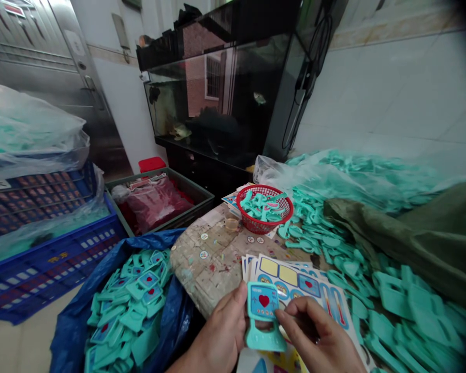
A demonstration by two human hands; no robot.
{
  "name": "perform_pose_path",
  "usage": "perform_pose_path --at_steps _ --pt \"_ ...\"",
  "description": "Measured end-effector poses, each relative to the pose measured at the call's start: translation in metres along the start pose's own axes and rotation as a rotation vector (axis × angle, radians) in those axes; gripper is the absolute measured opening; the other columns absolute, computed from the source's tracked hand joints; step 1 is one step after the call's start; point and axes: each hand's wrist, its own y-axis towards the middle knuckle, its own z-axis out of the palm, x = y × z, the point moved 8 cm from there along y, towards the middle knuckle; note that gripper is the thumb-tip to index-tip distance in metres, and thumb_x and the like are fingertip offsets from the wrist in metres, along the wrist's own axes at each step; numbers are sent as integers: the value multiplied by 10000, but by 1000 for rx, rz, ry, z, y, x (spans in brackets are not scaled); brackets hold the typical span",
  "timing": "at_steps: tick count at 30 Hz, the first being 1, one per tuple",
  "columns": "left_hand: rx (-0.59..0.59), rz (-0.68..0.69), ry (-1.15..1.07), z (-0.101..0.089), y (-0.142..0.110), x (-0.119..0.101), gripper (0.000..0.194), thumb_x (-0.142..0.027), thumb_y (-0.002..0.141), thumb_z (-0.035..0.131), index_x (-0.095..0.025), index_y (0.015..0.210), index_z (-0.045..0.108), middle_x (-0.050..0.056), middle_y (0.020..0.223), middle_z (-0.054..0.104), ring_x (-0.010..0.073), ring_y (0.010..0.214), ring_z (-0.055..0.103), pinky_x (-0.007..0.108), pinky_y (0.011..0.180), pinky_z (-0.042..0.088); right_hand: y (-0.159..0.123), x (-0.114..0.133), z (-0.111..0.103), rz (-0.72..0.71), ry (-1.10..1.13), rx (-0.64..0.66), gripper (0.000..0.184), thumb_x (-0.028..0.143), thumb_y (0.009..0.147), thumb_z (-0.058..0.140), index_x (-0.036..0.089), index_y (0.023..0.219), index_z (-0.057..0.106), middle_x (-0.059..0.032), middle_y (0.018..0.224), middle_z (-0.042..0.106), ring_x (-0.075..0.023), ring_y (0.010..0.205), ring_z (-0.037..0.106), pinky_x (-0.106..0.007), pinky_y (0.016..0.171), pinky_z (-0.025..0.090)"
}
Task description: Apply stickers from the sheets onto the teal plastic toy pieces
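Note:
My left hand (223,334) grips a small teal plastic toy piece (263,316) that carries a blue sticker with a red heart. My right hand (318,336) pinches at the lower right edge of the same piece with thumb and forefinger. Just behind the piece lies a fanned stack of sticker sheets (295,282) on a worn board (213,254). A blue bag (132,305) full of stickered teal pieces sits at lower left.
A red basket (264,208) of teal pieces stands at the board's far side. Loose teal pieces (392,305) are heaped on the right beside an olive cloth (419,233). Blue crates (42,243), a grey bin (159,199) and a dark fish tank (225,93) stand behind.

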Motion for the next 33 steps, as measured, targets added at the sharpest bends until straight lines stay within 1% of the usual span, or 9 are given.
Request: perform_pose_path --at_steps 3,6,10,12,18,22,28,33 --pt "5 1 -4 0 0 -1 430 -369 935 351 -92 1152 597 147 1089 687 261 1104 582 397 975 408 0 4 0 -25 14 -12 238 453 746 632 230 728 551 18 666 594 -121 561 547 -188 476 419" --pt "8 -9 -9 -1 0 0 431 -378 932 359 -97 1164 590 146 1089 687 265 1112 577 403 975 408 -1 4 0 -5 34 -23 230 444 744 635 230 714 556 23 653 590 -116 540 537 -189 473 417" --pt "13 -11 -2 -2 -2 1 414 -379 929 374 -115 1156 598 132 1086 689 263 1118 572 407 977 405 -1 5 2 -17 41 3 221 431 744 639 227 714 559 14 671 599 -120 555 542 -190 475 422" --pt "-2 -4 23 -4 -2 0 398 -371 926 390 -115 1134 612 128 1081 691 261 1111 576 402 977 405 -1 6 1 -12 40 2 218 429 753 631 226 722 558 11 677 598 -126 576 553 -194 495 436" --pt "-43 -3 75 -2 -3 -4 375 -356 918 415 -107 1095 634 132 1011 710 254 1022 624 394 938 435 -1 11 5 27 58 52 252 446 751 625 214 711 535 -2 700 599 -139 593 576 -214 520 464" --pt "-54 9 76 -2 -3 -5 370 -342 921 409 -102 1099 628 137 968 718 248 957 651 390 888 468 -1 8 3 6 57 24 236 431 766 621 215 719 539 4 696 602 -129 596 566 -197 511 446" --pt "-45 3 75 -4 -4 -3 377 -351 923 400 -110 1119 615 139 991 711 239 955 650 373 866 479 -3 7 3 -14 74 27 225 417 770 625 218 717 535 8 696 596 -123 585 555 -190 491 431" --pt "-54 -5 83 -5 -4 -3 376 -354 926 394 -115 1100 626 134 991 711 236 958 649 372 865 478 -3 5 5 1 101 38 236 423 776 619 219 716 519 14 712 579 -109 583 534 -179 492 428"
